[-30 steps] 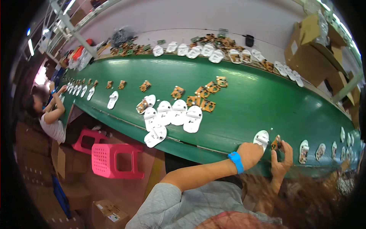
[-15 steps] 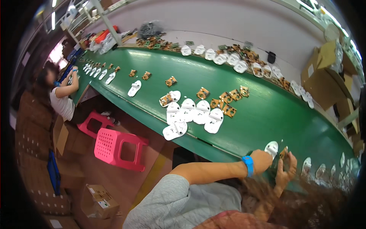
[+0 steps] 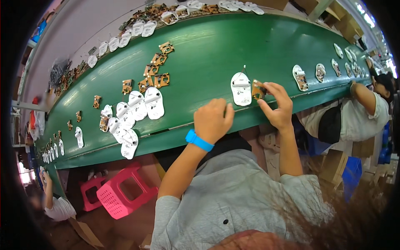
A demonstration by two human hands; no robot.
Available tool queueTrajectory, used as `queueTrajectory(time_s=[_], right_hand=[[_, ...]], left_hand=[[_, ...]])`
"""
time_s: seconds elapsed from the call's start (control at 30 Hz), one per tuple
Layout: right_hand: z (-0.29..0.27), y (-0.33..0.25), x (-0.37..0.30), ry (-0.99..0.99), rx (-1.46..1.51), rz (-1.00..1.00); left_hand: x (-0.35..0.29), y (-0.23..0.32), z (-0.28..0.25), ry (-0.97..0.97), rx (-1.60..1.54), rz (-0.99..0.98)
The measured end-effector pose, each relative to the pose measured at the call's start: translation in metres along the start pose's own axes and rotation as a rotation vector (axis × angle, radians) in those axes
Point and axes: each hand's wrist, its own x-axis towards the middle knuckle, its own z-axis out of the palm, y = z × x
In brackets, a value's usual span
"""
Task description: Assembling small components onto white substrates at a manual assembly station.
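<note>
A white slipper-shaped plastic casing point(image 3: 241, 92) lies on the green work surface point(image 3: 200, 54) in front of me, a thin wire reaching out from its far end. My right hand point(image 3: 278, 106) pinches a brown circuit board point(image 3: 258, 89) between thumb and fingers, just right of that casing. To the left of the casing is my left hand point(image 3: 213, 120), with a blue band on its wrist. Its thumb stands apart from loosely bent fingers, and I see nothing in it. The undersides of those fingers are hidden.
Several white casings point(image 3: 154, 103) cluster at left, with brown boards point(image 3: 161, 80) beyond them. More casings, some bearing boards point(image 3: 300, 78), run off to the right. Piled boards point(image 3: 156, 12) line the far edge. People work at both ends; pink stools point(image 3: 121, 196) stand below left.
The view has swung to the right. My left hand has come away from the casing, which now lies on the surface. The circuit board remains in my right hand, beside the casing.
</note>
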Motion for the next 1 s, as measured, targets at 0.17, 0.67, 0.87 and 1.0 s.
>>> queueTrajectory(time_s=[0.17,0.67,0.87,1.0], right_hand=[[0.006,-0.010,0.006,-0.212,0.002,-0.111],[0.009,-0.012,0.031,-0.543,-0.029,-0.055],[0.010,-0.005,0.033,-0.586,0.008,-0.066],[0.009,-0.006,0.034,-0.605,-0.005,-0.062]], left_hand=[[-0.007,-0.007,-0.016,-0.006,-0.115,-0.049],[-0.001,-0.003,-0.003,-0.095,-0.139,0.228],[-0.002,0.002,0.011,-0.187,-0.043,0.323],[-0.004,0.008,0.009,-0.200,0.025,0.306]])
